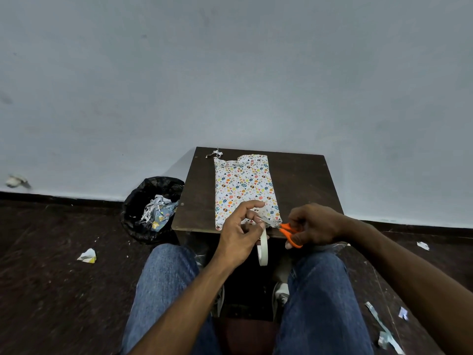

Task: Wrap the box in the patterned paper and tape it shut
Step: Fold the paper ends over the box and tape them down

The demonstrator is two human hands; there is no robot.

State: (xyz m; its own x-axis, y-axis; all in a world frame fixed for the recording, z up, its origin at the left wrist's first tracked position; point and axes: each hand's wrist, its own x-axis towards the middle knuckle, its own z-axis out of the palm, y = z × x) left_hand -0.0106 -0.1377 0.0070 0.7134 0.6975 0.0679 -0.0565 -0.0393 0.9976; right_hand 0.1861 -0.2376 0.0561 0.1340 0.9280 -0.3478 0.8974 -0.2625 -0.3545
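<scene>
The box, covered in white paper with coloured egg shapes, lies lengthwise on a small dark table. Its far end shows ragged, loose paper. At the near end my left hand pinches a strip of clear tape stretched from a tape roll that hangs below my fingers. My right hand grips orange-handled scissors, whose blades reach the tape by the box's near right corner.
A black-lined bin with paper scraps stands left of the table. A paper scrap lies at the table's far left corner. Crumpled bits litter the dark floor, one of them a ball on the left. My knees sit under the table's near edge.
</scene>
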